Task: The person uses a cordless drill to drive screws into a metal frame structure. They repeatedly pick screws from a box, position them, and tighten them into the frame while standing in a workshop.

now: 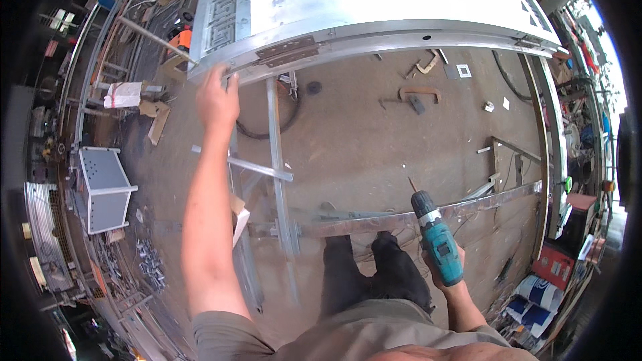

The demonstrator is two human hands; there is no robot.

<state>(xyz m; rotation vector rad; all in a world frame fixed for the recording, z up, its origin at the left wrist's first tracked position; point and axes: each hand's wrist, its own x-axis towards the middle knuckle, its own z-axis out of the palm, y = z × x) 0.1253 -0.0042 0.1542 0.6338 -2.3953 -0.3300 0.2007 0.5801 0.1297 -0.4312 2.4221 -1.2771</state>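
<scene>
My left hand (218,99) is stretched out to the near left corner of a large silver metal panel (314,37). Its fingers touch the panel's frame, with the thumb apart from them; the fingertips are partly hidden. A slotted metal plate (287,52) is set in the frame edge just right of that hand. Low on the right, my right hand (457,269) is wrapped round the grip of a teal and black cordless drill (441,247). The drill's thin bit (412,184) points forward and slightly left, away from the panel's edge.
Metal bars (275,140) of a stand run under and in front of the panel, with a crossbar (361,224) near my legs. Clamps (421,93) lie on the brown floor. A grey box-like frame (105,187) stands left, and a red box (554,264) right.
</scene>
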